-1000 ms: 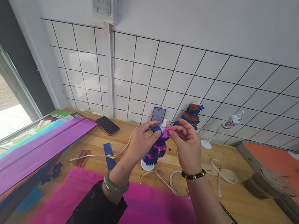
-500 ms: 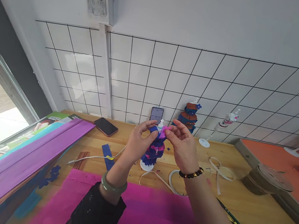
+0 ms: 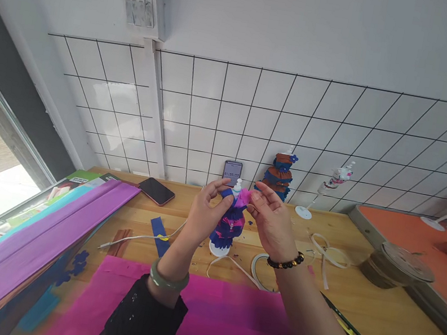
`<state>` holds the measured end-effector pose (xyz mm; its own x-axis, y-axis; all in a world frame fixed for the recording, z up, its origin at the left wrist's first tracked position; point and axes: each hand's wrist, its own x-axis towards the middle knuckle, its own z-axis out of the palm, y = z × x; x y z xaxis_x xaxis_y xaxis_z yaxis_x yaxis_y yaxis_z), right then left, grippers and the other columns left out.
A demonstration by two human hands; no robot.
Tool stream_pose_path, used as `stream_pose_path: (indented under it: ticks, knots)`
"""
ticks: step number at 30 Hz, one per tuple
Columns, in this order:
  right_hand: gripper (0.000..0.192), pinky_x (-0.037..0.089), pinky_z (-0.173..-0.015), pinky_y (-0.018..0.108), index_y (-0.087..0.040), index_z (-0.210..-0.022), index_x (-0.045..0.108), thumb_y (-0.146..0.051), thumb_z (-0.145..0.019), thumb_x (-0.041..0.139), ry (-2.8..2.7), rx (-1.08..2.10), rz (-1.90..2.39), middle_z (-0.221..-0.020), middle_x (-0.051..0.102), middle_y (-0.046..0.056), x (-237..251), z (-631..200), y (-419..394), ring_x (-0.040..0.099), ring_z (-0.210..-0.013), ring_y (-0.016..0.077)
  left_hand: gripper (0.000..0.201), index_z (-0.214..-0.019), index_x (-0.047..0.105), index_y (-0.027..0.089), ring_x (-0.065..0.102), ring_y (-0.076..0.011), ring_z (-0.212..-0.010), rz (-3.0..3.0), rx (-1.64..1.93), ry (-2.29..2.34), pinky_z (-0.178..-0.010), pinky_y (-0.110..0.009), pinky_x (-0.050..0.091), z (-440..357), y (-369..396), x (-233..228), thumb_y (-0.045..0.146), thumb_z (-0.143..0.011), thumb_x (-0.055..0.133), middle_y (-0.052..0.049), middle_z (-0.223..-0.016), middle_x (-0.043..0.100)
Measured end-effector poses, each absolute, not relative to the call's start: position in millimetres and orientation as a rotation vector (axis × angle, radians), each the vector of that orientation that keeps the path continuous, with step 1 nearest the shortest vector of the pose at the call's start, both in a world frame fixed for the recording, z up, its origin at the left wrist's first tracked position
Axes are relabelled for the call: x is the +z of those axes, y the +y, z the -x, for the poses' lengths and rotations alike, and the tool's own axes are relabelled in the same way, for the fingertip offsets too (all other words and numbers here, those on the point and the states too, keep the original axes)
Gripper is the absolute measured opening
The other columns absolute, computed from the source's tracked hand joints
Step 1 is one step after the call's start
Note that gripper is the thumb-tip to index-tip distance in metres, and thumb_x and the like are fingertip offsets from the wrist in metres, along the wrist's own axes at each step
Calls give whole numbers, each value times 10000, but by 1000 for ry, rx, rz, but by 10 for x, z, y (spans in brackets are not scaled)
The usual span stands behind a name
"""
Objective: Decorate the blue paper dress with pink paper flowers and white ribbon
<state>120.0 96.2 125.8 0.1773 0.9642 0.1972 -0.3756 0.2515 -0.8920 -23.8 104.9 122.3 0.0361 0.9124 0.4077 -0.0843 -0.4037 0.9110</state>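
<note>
Two hands meet at frame centre: the left hand (image 3: 203,214) steadies the small blue-and-pink crepe-paper doll (image 3: 230,223) on its white stand, while the right hand (image 3: 272,221) pinches a pink paper scrap (image 3: 245,195) against its top. Pressing hard could topple the stand or tear the crepe.

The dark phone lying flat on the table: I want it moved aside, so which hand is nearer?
Left. The left hand is just right of the dark phone; the right hand is farther right, beyond the paper doll.
</note>
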Motion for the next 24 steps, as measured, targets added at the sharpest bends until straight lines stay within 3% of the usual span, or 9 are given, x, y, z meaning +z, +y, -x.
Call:
stream_pose_path:
  ticks: [18, 24]
  knots:
    - [370, 474, -792, 304, -225, -1003, 567, -340, -678, 701, -1094, 797, 869, -838, 590, 3, 1271, -1076, 923, 569, -808, 130, 387, -1111, 567, 187, 574, -183, -983, -1523, 1498, 885, -886, -326, 418, 250, 1060, 1207, 280, -737, 606, -92, -1065, 635]
    - [365, 471, -698, 282, -225, -1019, 590, -414, -713, 653, -1042, 737, 1051, -907, 603, 25, 1151, -1415, 758, 559, -758, 126, 406, -1144, 541, 179, 543, -193, -1061, -1552, 1487, 874, -922, -340, 400, 253, 1078, 1180, 281, -755, 593, -107, -1138, 601]
